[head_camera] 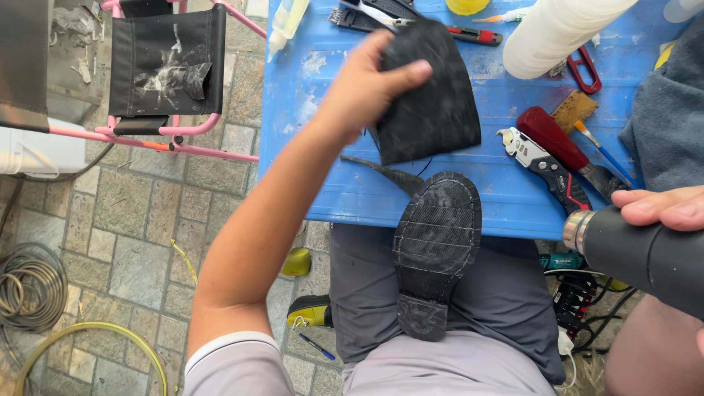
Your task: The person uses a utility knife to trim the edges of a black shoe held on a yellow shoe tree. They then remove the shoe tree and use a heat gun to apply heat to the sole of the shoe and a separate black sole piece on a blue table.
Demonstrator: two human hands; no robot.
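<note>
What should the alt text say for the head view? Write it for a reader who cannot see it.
The left hand holds a black rubber sole sheet above a blue table, while the right hand grips a dark heat gun. A shoe lies sole-up on the person's lap, with a utility knife nearby.

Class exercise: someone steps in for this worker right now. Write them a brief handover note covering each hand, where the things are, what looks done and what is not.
Left hand: holds a black rubber sole sheet above the blue table.
Right hand: grips a black heat gun, nozzle pointing left toward the shoe.
Shoe: lies sole-up on the lap, toe at the table edge.
Utility knife and red-handled tool lie on the table to the right.
Done: sheet picked up.
Left: sheet not yet on the shoe's sole.
</note>
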